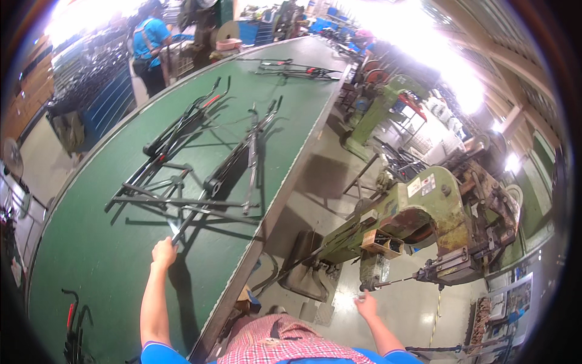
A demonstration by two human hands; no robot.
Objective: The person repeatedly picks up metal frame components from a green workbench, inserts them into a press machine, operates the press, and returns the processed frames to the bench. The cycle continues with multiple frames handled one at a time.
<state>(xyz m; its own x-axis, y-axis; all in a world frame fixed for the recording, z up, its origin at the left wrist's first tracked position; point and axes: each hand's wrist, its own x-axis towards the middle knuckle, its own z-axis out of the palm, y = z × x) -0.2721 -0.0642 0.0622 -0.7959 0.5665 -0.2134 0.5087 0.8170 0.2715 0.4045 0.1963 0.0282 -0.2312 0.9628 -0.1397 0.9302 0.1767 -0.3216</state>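
My left hand is closed around the near end of a black metal tube frame on the green tabletop. The frame has long crossing bars, and its far end lies higher up the table. Just left of it, partly crossing it, is a second similar frame with a red mark. Off the table to the right, my right hand is raised with its fingers partly apart, close below the lower arm tip of a green press machine. Nothing shows in that hand.
More black frames lie at the far end, and another at the near left. A small box of parts sits on the press. A second green machine stands beyond it. Another person stands across the table.
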